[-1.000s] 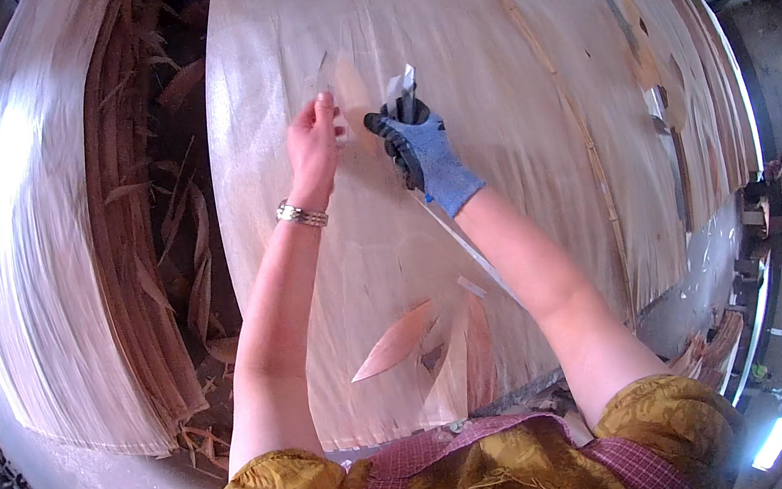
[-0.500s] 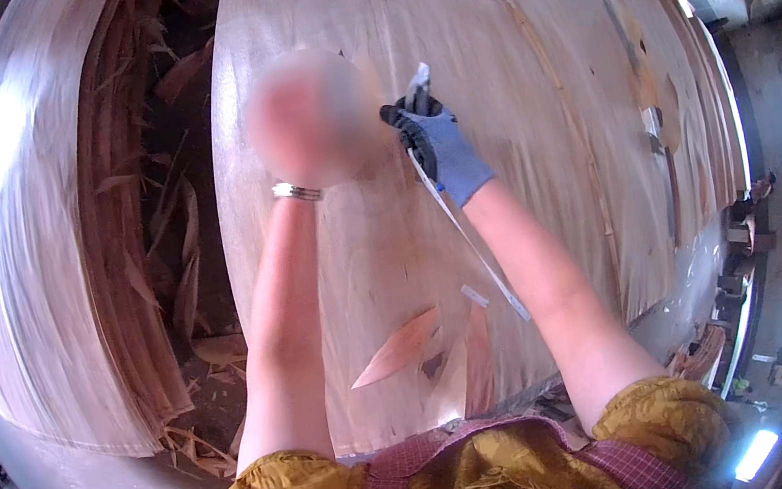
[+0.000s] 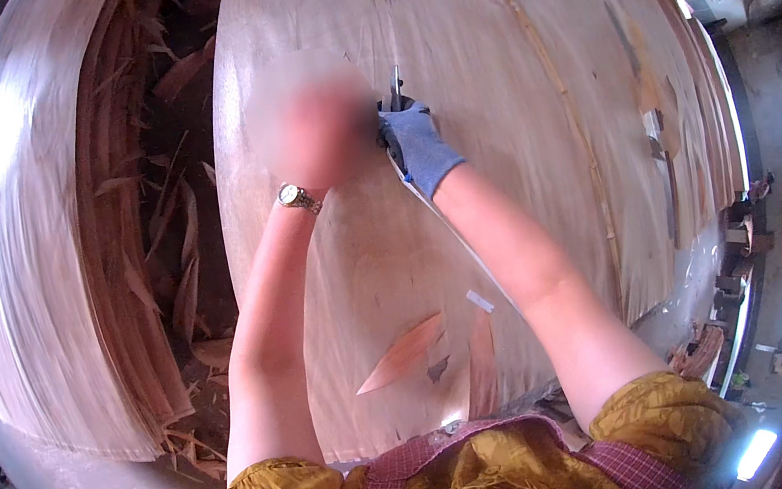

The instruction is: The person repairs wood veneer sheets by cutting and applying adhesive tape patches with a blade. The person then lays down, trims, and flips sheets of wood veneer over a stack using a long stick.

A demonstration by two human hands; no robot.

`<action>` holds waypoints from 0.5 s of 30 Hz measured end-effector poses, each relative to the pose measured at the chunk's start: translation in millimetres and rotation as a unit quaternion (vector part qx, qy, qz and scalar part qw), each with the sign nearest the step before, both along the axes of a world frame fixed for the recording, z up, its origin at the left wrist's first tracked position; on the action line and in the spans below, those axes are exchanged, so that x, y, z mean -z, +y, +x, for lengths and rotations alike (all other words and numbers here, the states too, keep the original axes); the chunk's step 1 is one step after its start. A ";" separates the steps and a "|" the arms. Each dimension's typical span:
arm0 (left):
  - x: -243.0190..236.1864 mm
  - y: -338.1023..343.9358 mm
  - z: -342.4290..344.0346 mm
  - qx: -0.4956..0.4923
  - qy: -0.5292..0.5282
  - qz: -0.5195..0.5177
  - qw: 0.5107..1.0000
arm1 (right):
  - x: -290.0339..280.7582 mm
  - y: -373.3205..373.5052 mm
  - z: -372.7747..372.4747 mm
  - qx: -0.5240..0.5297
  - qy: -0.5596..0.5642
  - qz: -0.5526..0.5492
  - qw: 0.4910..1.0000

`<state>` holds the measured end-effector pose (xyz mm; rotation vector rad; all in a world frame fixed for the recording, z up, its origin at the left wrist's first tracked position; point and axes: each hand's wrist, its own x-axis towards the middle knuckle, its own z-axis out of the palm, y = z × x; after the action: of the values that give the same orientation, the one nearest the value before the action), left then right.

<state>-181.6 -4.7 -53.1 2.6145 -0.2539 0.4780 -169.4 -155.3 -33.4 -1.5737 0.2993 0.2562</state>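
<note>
My left hand is blurred over, so its fingers cannot be read; a metal-banded watch circles its wrist. It hovers over or touches a broad sheet of wood veneer; which one I cannot tell. Close beside it, my right hand wears a blue-grey glove with dark fingertips. Its fingers are closed round a small tool with a narrow metal tip pointing away from me. From this hand a long, thin white strip trails back along my right forearm.
Torn veneer pieces and a short white strip lie on the near part of the sheet. A raised brown seam runs along its right side. Across a dark gap with splinters, another veneer stack stands at left.
My right hand has shifted slightly left, nearer my left hand, and the metal tip has turned more upright. The left wrist has rotated, bringing the watch face into view.
</note>
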 end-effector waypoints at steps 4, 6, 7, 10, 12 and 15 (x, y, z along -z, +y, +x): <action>-5.1 -3.2 4.3 0.044 -0.019 -0.008 0.999 | -4.9 -3.6 1.5 0.003 -0.023 -0.006 1.000; 8.5 0.4 6.1 0.028 -0.004 0.006 1.000 | -6.5 -0.2 2.9 0.012 -0.012 -0.008 1.000; 8.9 -2.3 6.6 0.032 0.010 0.004 0.999 | -7.6 -3.6 3.0 0.015 -0.012 -0.010 1.000; 17.7 -0.5 7.2 0.030 0.004 -0.007 1.000 | -21.7 -4.9 0.6 0.013 0.024 0.035 0.999; 22.3 2.3 8.6 0.027 -0.015 -0.016 0.999 | -34.1 -12.1 -0.2 0.013 -0.002 -0.066 0.998; 22.2 3.1 10.9 0.026 -0.010 -0.005 1.000 | -29.9 -27.2 13.7 -0.029 -0.042 -0.075 0.996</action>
<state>-170.7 -1.6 -75.3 2.5874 -0.3259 0.4872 -155.7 -182.5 -3.4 -1.7391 0.2110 0.2156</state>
